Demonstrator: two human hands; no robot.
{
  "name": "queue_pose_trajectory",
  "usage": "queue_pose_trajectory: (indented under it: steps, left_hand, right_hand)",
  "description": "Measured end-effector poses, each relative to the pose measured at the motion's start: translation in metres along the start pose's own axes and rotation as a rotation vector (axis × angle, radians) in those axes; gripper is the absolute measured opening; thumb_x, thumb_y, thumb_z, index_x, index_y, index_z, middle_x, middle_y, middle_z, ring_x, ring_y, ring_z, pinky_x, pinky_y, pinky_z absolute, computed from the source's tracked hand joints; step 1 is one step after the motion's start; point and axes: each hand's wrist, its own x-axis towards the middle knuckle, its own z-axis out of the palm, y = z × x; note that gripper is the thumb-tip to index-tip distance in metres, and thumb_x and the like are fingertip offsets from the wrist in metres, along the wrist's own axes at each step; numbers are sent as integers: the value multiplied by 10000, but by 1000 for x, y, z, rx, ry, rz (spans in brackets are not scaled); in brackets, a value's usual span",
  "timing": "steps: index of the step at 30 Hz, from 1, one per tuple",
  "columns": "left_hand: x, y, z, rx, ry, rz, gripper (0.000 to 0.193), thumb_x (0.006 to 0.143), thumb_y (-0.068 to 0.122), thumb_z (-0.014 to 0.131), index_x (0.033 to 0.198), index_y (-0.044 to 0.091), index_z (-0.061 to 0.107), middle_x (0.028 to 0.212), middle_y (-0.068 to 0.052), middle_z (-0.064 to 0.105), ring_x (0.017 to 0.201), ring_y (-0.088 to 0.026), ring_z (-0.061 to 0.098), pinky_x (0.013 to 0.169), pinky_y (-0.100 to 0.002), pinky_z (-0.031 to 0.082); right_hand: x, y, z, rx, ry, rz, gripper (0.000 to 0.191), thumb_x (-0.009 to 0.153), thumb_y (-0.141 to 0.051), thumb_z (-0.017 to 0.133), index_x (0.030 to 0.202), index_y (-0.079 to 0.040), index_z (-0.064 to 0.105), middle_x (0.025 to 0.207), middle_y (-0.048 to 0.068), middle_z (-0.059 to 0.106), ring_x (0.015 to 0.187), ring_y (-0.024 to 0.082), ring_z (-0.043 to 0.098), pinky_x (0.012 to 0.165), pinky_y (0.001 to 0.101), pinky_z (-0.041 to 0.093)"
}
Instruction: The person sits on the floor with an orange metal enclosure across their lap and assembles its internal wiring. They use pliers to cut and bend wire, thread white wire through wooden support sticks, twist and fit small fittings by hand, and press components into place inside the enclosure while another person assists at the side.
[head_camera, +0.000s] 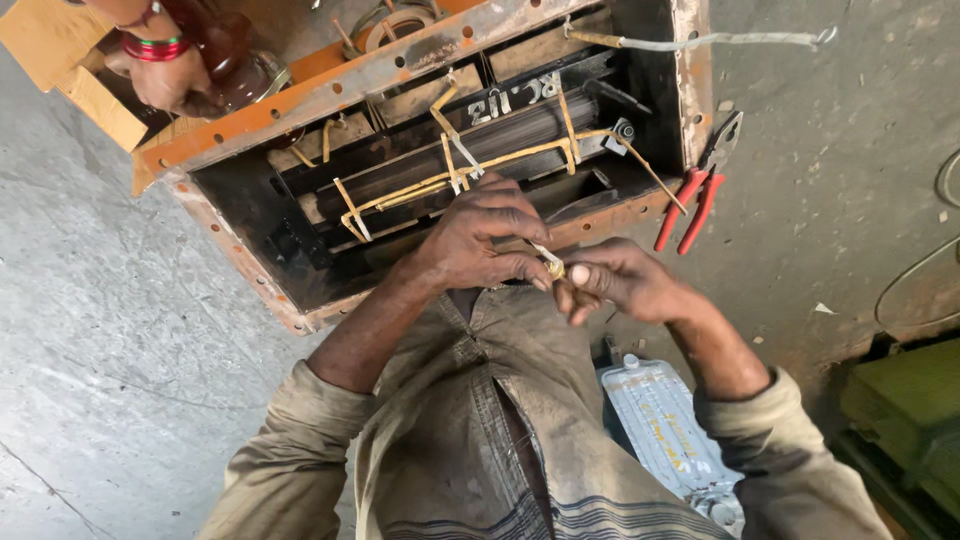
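L hand (478, 235) & R hand (620, 280) pinch yellow wire end (553, 268) by metal box (400, 70).

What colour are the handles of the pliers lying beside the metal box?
Red, on the pliers; seen in the head view.

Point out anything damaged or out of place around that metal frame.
The orange metal frame is rusted and chipped along its rim. Red-handled pliers lie loose on the floor beside it. Both hands pinch a wire end.

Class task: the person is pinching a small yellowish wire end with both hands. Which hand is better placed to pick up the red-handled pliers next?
Probably the right hand: the pliers lie on its side, on the floor beside the box. The left hand would have to cross over.
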Motion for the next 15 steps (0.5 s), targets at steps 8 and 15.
queue_pose_trajectory:
  steps: [8, 15]
  left_hand:
    - [9, 9, -8, -180, -4, -106, 286, 871, 231, 888, 1099, 106, 769, 1087, -13, 774, 1019, -178, 730, 956, -369, 532]
    - [24, 20, -20, -5, 4, 60, 570, 661, 371, 881, 1073, 17, 709, 1146, -137, 683, 1117, -311, 628, 949, -437, 513]
  right_hand:
    - [9, 11, 10, -954, 447, -715, 231, 948, -141, 711, 1121, 12, 717, 741, 101, 654, 645, 224, 638, 597, 382, 529]
    - [19, 6, 13, -791, 422, -668, 305, 908, -141, 765, 1172, 0, 708, 924, 125, 741, 756, 228, 714, 686, 341, 566]
